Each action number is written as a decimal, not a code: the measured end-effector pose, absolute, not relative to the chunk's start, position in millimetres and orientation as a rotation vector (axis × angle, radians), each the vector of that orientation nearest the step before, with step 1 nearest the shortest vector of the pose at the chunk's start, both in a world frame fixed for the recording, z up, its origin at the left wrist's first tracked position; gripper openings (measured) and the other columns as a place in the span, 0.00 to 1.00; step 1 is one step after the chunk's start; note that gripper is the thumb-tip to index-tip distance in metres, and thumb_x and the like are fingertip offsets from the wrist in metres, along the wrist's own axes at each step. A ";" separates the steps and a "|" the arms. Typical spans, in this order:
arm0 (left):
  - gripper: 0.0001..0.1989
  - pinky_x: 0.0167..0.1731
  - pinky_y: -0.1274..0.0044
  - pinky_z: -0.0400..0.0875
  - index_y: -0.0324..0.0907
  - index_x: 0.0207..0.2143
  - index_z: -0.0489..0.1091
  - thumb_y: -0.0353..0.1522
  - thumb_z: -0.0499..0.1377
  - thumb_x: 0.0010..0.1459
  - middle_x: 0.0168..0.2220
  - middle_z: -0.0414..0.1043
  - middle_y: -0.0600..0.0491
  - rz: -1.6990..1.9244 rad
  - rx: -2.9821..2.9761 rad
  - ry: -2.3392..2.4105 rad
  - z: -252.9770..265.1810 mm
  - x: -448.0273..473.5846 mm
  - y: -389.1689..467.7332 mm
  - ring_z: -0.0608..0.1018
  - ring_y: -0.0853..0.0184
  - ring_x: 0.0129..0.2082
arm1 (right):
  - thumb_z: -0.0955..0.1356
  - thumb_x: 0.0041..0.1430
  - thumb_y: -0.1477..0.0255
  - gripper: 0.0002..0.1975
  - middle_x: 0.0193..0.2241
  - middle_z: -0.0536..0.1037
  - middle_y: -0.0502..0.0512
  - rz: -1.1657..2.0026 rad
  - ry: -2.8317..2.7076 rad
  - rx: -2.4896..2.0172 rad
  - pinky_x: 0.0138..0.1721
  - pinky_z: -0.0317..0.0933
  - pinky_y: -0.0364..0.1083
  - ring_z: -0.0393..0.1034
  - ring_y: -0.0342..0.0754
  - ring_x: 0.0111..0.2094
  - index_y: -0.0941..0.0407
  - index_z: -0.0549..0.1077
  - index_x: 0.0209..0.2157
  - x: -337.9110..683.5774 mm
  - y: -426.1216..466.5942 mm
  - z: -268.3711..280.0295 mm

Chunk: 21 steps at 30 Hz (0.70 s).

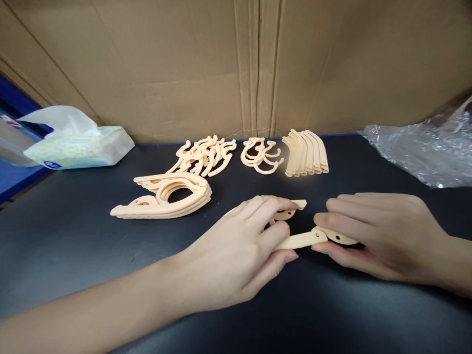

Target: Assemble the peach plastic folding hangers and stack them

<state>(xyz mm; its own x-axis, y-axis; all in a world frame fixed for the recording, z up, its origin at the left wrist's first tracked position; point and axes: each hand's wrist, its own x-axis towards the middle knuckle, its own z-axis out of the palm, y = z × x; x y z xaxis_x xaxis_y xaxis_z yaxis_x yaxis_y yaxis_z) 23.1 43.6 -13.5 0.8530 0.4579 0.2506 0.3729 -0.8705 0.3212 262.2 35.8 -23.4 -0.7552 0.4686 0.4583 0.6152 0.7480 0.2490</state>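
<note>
Your left hand [247, 241] is palm down, closed with the thumb and bent index finger around a flat cream plastic hanger arm [300, 241], whose holed end pokes out to the right, in front of you over the black tabletop [55, 255]. Your right hand [391, 236] pinches a rounded hanger piece [342, 238] between the thumb below and the fingers above, most of it hidden by your hand, a dark hole showing near its middle. The two ends touch and overlap between your hands; you cannot tell from here whether they are fastened. Another cream section [285, 215] with a small hole shows beyond the fingers of your left hand, partly covered by them. Beyond your left forearm lies a neat stack of folded hangers [201, 191], with a round opening at its middle. Farther back you have a loose heap of curved, knob-ended pieces [220, 166], then a cluster of C-shaped hooks [254, 158], then a row of curved hanger arms [306, 152] leaning side by side. A tissue box [81, 147] sits at the far left, crumpled clear plastic [424, 152] lies at the far right, and brown cardboard [147, 73] stands behind everything
</note>
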 end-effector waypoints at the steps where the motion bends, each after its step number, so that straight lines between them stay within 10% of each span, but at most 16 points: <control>1: 0.09 0.57 0.65 0.63 0.38 0.36 0.68 0.31 0.49 0.65 0.57 0.61 0.39 0.464 2.766 0.634 -13.6 22.9 43.5 0.62 0.58 0.60 | 0.59 0.65 0.66 0.16 0.18 0.67 0.47 -0.554 -2.577 -0.829 0.23 0.46 0.44 0.59 0.42 0.19 0.56 0.70 0.26 262.1 35.8 -23.3; 21: 0.11 0.60 0.64 0.55 0.38 0.37 0.67 0.36 0.50 0.66 0.58 0.60 0.40 0.486 2.783 0.693 -15.9 20.9 43.7 0.60 0.58 0.61 | 0.61 0.64 0.68 0.14 0.18 0.65 0.46 -0.565 -2.571 -0.811 0.22 0.47 0.44 0.58 0.42 0.19 0.55 0.69 0.26 262.5 35.7 -22.9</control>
<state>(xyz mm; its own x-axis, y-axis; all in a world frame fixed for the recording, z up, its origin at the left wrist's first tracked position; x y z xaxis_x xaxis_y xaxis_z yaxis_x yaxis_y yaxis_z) 20.9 43.7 -15.9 0.8330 0.4882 0.2603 0.4110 -0.8610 0.2995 262.5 35.7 -22.9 -0.7591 0.4518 0.4686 0.6066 0.7521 0.2575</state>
